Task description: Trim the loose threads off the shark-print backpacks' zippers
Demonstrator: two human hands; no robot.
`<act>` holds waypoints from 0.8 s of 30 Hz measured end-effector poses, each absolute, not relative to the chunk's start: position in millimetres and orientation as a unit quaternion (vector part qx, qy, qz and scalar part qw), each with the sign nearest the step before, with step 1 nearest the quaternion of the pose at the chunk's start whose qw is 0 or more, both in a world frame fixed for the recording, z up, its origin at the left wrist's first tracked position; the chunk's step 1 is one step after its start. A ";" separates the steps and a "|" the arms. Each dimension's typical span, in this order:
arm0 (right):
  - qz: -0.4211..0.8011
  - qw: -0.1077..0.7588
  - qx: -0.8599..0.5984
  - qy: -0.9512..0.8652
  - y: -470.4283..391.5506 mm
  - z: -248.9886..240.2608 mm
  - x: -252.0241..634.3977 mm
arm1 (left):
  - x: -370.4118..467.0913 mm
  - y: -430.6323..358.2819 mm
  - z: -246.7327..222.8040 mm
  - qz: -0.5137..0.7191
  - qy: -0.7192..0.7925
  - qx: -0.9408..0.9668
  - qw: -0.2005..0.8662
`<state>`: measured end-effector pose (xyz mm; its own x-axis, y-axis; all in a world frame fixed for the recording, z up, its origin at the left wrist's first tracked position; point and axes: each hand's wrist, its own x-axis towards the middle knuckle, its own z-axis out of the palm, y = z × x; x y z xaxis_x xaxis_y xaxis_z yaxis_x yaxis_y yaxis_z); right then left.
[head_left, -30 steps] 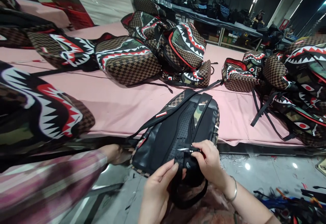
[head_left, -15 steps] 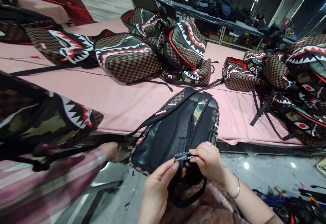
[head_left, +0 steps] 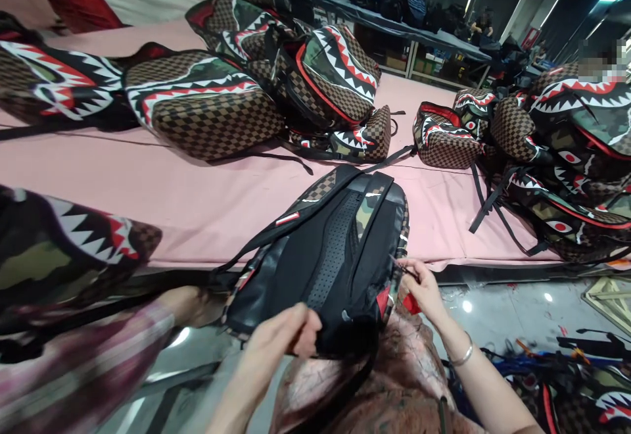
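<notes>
A black-backed backpack [head_left: 315, 250] with checkered and camouflage trim lies at the table's front edge, straps and padded back facing up. My left hand [head_left: 290, 335] is over its near lower part, fingers curled; what they hold, if anything, is hidden. At the bag's right side, my right hand [head_left: 422, 289] is closed around a small dark pointed tool that looks like thread snips [head_left: 405, 267]. Something red [head_left: 410, 304] shows under that hand. A black strap [head_left: 352, 388] hangs from the bag's near end over my lap.
Several shark-mouth backpacks [head_left: 211, 108] lie across the pink-covered table [head_left: 197, 191], with another pile [head_left: 557, 158] at the right. Close on my left, a co-worker's hand [head_left: 190, 306] and plaid sleeve are beside another bag [head_left: 73, 243]. More bags lie on the floor [head_left: 493, 322] at lower right.
My hands have parted from a small piece at the bag's near end. The right hand moved right and up to the bag's side; the left moved left. The view has shifted right.
</notes>
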<state>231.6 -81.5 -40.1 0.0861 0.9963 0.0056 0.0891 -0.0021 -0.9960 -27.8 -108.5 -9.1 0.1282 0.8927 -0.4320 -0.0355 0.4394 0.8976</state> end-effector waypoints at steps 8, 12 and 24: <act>0.461 0.445 -0.579 -0.503 -92.4 -83.6 204.9 | 23.4 -88.9 -34.3 0.267 0.656 0.531 0.465; 0.445 0.464 -0.568 -0.513 -96.1 -87.9 203.6 | 23.9 -82.2 -41.9 0.490 0.606 0.333 0.530; 0.206 0.396 -0.396 -0.803 -59.6 -26.6 210.5 | 42.1 -75.3 -26.8 0.566 0.540 0.212 0.586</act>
<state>210.5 -59.6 -26.6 -0.3728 0.7982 0.4733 0.4718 0.6022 -0.6440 42.1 -75.3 -26.8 -0.2240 0.8921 -0.3923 -0.4337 0.2692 0.8599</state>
